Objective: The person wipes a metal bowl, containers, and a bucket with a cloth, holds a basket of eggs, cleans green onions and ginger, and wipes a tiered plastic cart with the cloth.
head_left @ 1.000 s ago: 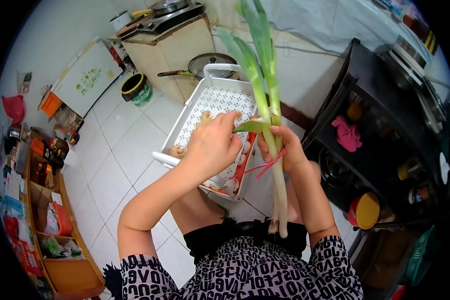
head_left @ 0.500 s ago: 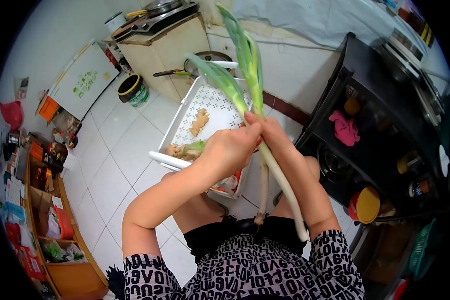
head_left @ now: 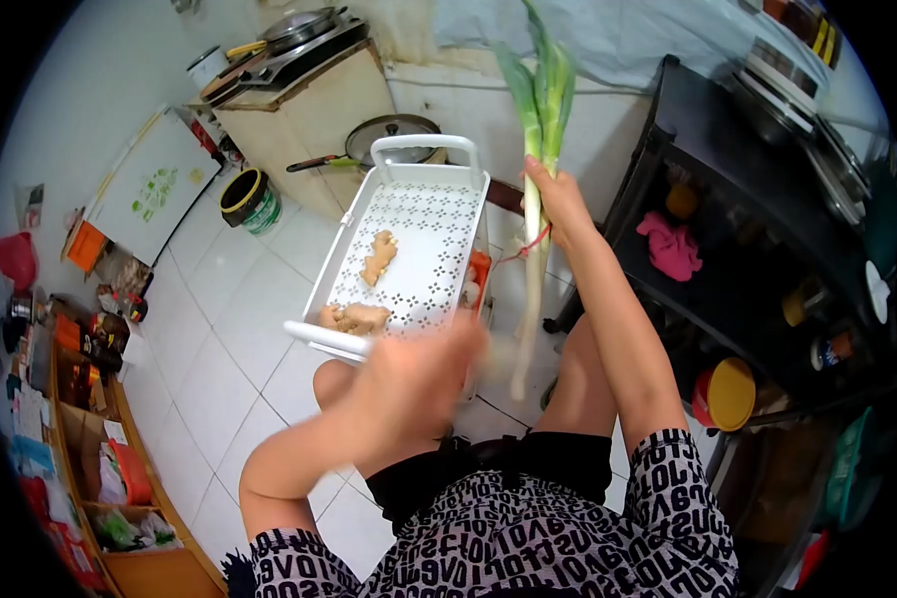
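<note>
My right hand (head_left: 560, 206) is closed around the leeks (head_left: 546, 95), whose green leaves point up and away. A thin red tie (head_left: 536, 242) circles the stalks just below my fingers, with a loose end sticking out to the left. One long white stalk hangs down toward my knees. My left hand (head_left: 424, 379) is smeared by motion in front of the rack's near end, left of the white stalk. Its fingers cannot be made out. A pale blur lies between this hand and the stalk.
A white rack (head_left: 439, 214) with a perforated tray stands before me, holding ginger pieces (head_left: 379, 257). A lidded pan (head_left: 394, 130) is behind it. On the right is a black shelf (head_left: 708, 149) with a pink cloth (head_left: 670, 245); on the left, a bucket (head_left: 252, 202).
My left hand has left the stalks and dropped down and left. The leeks, held in my right hand, have moved up and right and stand straighter. The red tie now shows.
</note>
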Available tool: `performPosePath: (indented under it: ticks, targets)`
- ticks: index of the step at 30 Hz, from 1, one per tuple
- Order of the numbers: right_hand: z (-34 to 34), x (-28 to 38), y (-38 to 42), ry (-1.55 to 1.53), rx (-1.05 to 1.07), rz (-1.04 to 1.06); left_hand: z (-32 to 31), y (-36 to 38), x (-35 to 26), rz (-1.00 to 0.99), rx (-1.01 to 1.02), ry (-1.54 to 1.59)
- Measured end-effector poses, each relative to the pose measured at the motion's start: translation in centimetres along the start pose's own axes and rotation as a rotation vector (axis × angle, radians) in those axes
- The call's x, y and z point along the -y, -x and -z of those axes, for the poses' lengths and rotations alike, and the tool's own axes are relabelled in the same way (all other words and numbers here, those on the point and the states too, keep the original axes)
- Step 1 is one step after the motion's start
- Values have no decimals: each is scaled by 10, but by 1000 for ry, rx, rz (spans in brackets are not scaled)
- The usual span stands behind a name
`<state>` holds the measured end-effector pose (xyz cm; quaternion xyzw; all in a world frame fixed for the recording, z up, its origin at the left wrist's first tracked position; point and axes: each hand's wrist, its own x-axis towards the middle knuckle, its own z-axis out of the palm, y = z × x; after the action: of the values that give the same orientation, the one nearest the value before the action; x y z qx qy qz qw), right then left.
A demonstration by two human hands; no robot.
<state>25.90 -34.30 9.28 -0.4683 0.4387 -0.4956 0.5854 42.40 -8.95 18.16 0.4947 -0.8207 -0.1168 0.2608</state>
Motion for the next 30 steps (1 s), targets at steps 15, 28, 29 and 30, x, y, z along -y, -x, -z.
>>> performPosePath:
  ticks: [15,28,29,30]
  targets:
    - [-44,48,53,-364,347,-68,-18,-73,27,325,220,300]
    - [-23,8,-22,-360,-19,-133,-20,19,-3,-363,-46,-55]
    - [-20,9,-27,-360,-18,-125,-10,25,0,-349,-65,-42]
    - [-16,12,-28,-335,-18,-122,0,31,4,-341,-74,-24]
